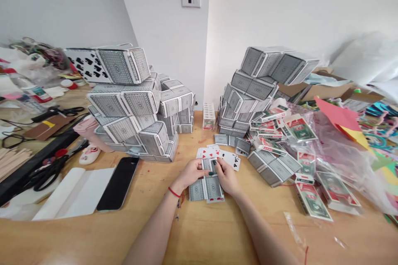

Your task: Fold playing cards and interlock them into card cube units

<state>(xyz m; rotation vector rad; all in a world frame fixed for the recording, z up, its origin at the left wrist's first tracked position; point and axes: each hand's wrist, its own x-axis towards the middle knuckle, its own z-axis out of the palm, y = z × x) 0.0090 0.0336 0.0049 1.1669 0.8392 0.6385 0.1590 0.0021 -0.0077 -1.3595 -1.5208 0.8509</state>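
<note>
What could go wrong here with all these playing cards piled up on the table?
The card boxes on the left are stacked tall and unevenly, so a bump might topple them across the wooden table. The loose cards under the left hand and right hand lie close to the face-up cards, so the two could get mixed.

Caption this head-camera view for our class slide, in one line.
Left hand and right hand handle playing cards on a wooden table between stacked card boxes.
</note>
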